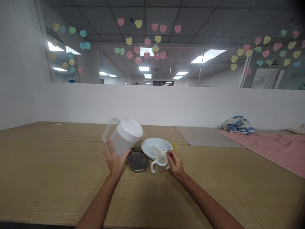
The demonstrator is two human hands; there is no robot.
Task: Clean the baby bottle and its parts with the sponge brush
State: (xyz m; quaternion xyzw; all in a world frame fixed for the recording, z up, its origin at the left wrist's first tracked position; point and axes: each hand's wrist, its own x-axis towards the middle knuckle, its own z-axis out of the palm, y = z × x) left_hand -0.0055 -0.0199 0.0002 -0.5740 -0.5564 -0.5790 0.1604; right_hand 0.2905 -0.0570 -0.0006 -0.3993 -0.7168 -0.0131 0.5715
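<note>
My left hand (113, 160) grips a clear plastic pitcher (122, 136) with a white lid, lifted and tilted to the right, its handle pointing left. My right hand (175, 163) is closed on a small clear two-handled baby cup (160, 164) that stands on the wooden table. Right behind the cup lies a white plate (154, 147). A small dark metal dish (137, 160) rests between my hands, just below the pitcher. A bit of something yellow (174, 146) shows at the plate's right edge.
The wooden table (59, 171) meets a white partition wall at the back. A pink cloth (274, 149) covers the right side, with a bundle of blue and white fabric (238, 124) behind it. Paper hearts are stuck on the glass above.
</note>
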